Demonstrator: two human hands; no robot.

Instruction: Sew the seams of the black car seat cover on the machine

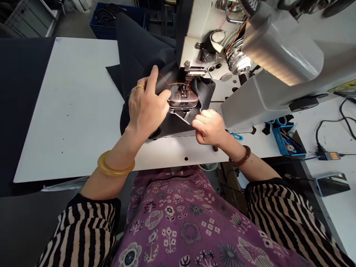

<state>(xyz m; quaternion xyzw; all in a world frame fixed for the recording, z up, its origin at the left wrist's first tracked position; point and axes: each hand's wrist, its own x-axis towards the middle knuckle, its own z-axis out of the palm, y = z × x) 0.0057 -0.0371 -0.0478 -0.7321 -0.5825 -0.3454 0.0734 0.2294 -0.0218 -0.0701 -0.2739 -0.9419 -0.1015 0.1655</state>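
Observation:
My left hand presses down on dark fabric just left of the sewing machine's needle area, fingers bent and holding the cloth, forefinger stretched toward an orange thread. My right hand is closed in a pinch on the fabric's near edge, right below the presser foot. The dark cloth is wrapped round the machine's metal arm and trails off to the back left.
The white sewing machine fills the upper right. A white table spreads to the left. Blue-handled scissors lie beside my right hand. A blue tray, cables and a phone sit at right. A blue crate stands behind.

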